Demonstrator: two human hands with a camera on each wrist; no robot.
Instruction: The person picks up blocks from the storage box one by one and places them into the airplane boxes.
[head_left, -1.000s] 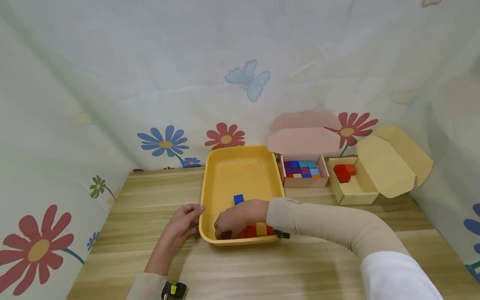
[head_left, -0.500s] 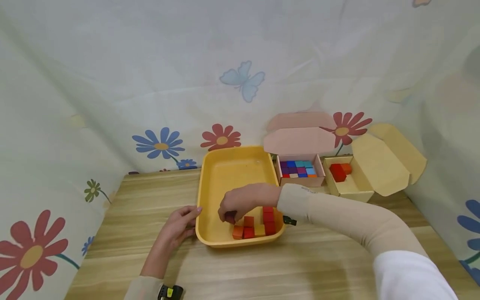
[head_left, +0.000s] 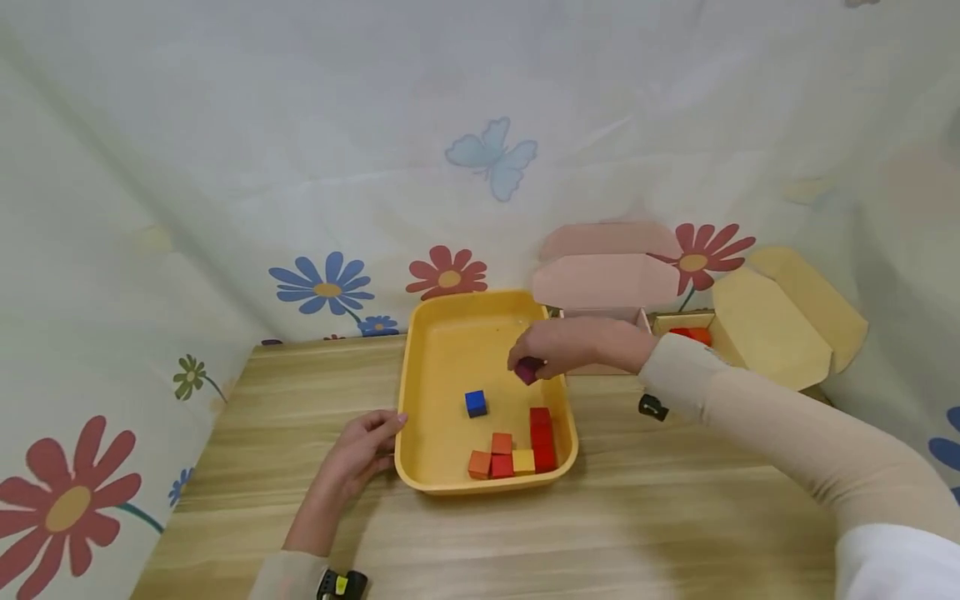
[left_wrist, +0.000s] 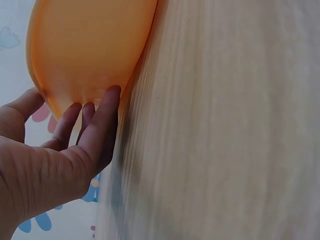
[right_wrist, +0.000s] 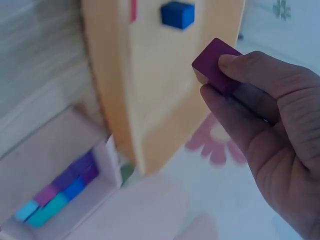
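Lifted from the tray [head_left: 420, 392], purple cube [head_left: 527, 370] pinched in right hand [head_left: 570, 346].

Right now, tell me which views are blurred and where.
Head view: sharp, evenly lit, with wide-angle bending at the edges. Left wrist view: the table is streaked with motion blur. Right wrist view: the purple cube is fairly crisp, while the pink box is soft.

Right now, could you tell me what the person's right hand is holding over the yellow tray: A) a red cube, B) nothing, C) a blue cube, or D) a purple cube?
D: the right hand pinches a purple cube between thumb and fingers above the yellow tray, while the blue cube lies loose on the tray floor.
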